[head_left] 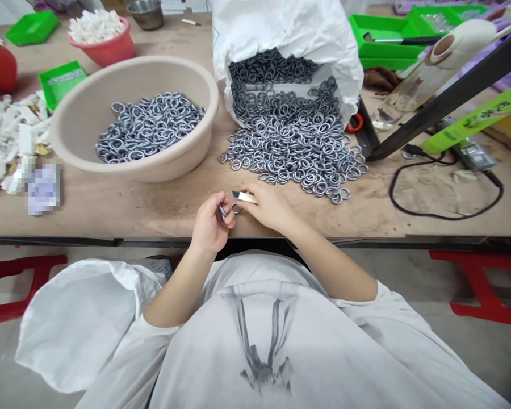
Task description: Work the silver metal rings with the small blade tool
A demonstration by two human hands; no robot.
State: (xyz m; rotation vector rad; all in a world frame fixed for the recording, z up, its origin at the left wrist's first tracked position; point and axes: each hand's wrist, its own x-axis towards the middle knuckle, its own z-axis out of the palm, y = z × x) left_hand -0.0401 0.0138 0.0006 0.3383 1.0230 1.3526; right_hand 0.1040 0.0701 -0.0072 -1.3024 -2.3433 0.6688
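Close to the table's front edge, my left hand [210, 222] is curled around a grey ring [222, 212]; whether more rings are inside the fingers is hidden. My right hand [269, 205] grips a small knife [247, 197] by its cream handle, the dark blade pointing left toward my left fingertips. Another ring [237, 208] shows between the two hands, and I cannot tell which one holds it. Just beyond them, a heap of grey rings [289, 139] spills from a white sack [281, 28] lying on its side. More rings [153, 128] lie in a large beige basin [132, 170] on the left.
White pieces [25, 136] lie scattered at far left, near a small green tray [62, 85]. A red bowl [106, 51] of white pieces stands behind the basin. On the right are a dark metal bar [443, 96], a bottle [402, 99] and a black cable [447, 216].
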